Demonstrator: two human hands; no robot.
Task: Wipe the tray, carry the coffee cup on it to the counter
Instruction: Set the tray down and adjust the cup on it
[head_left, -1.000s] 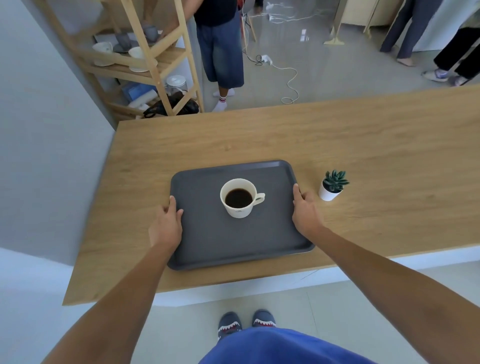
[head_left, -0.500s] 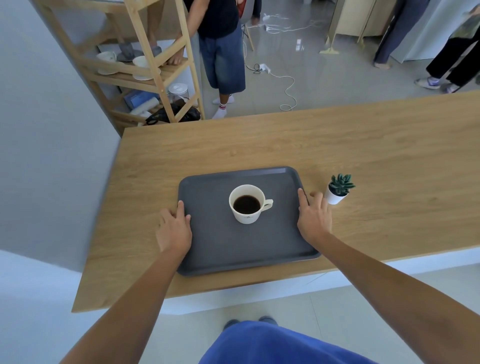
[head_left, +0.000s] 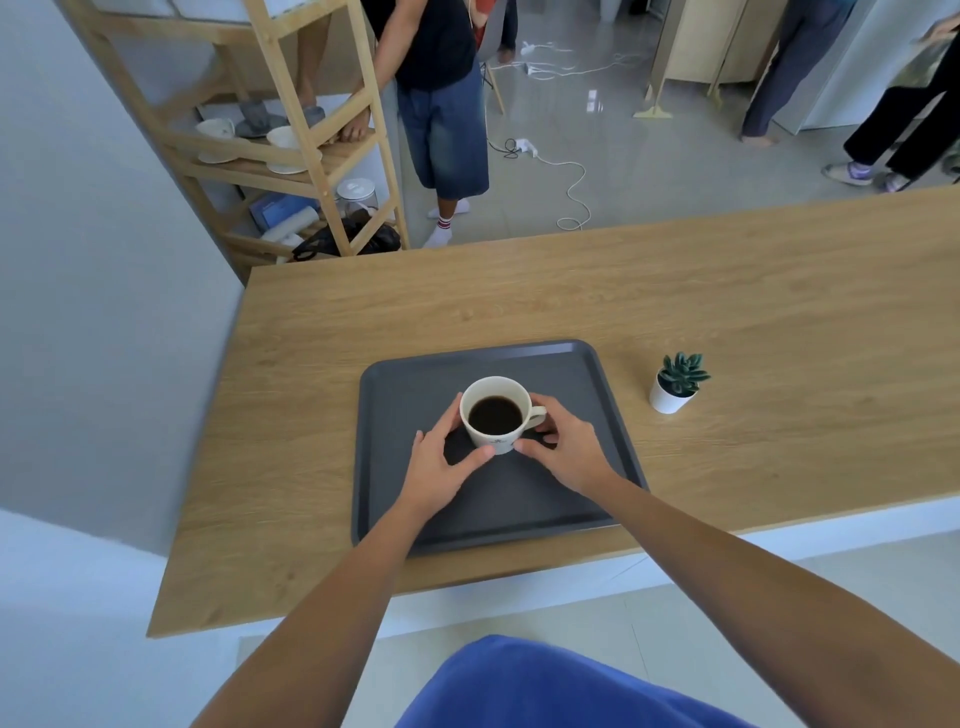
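A dark grey tray (head_left: 571, 374) lies on the wooden counter (head_left: 675, 291) near its front edge. A white coffee cup (head_left: 496, 413) full of dark coffee stands in the tray's middle, handle pointing right. My left hand (head_left: 441, 460) cups the cup's left side, thumb and fingers touching its wall. My right hand (head_left: 563, 447) wraps around the right side at the handle. The cup rests on the tray.
A small potted succulent (head_left: 675, 382) stands on the counter right of the tray. Beyond the counter are a wooden shelf (head_left: 291, 135) with cups, a person (head_left: 441, 104) beside it, cables on the floor, and other people's legs at far right.
Both hands left the tray's side edges and moved inward onto the coffee cup. The tray and cup stayed in place; the camera view shifted slightly.
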